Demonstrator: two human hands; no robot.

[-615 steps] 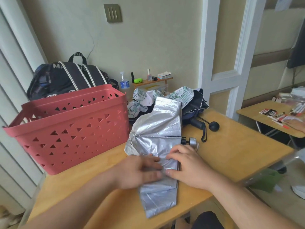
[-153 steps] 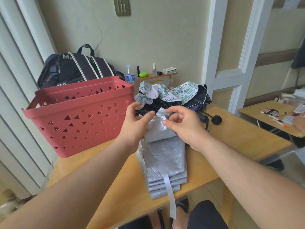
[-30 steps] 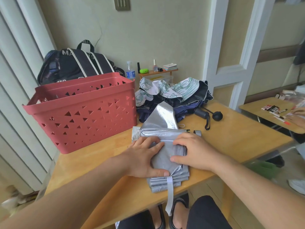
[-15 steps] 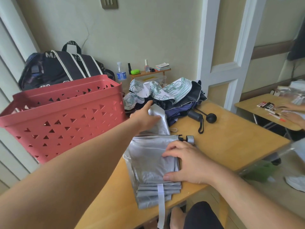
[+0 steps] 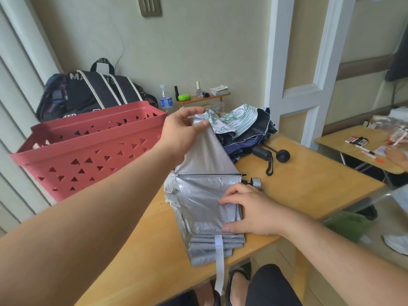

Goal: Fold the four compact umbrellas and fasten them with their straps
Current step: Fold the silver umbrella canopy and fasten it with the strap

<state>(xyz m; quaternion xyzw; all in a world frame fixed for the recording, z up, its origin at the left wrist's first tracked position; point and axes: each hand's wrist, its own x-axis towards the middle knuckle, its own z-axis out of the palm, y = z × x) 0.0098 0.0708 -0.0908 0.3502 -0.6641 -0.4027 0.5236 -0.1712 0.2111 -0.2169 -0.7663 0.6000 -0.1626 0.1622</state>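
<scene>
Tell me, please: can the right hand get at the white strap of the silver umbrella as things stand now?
Probably yes. The strap hangs free over the table's near edge, just below the right hand, with nothing covering it. But that hand presses down the folded panels of the silver umbrella, so reaching would release them.

At twelve o'clock the wall plate [image 5: 149,5] is cut by the top edge. The left hand [image 5: 181,133] hides the silver umbrella [image 5: 205,202] panel's tip. The strap [image 5: 219,266] end blurs at six o'clock.
</scene>
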